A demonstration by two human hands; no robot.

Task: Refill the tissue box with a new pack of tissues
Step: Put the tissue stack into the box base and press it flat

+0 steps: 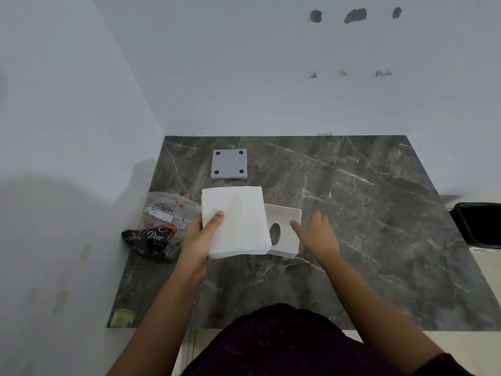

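Observation:
My left hand (202, 237) grips a thick white stack of tissues (235, 221) from its left edge, thumb on top, held above the dark marble table (366, 213). The stack partly covers the white tissue box (287, 221), which lies upside down with its open side up and its oval slot visible inside. My right hand (315, 230) hovers just right of the box, fingers spread, holding nothing. The grey base plate of the box (229, 164), with dark feet at its corners, lies farther back. The emptied plastic tissue wrapper (160, 226) sits crumpled at the left edge.
White walls close the table at the back and left. A black bin (477, 226) stands off the table's right side. A yellowish sticker (123, 317) marks the near left corner.

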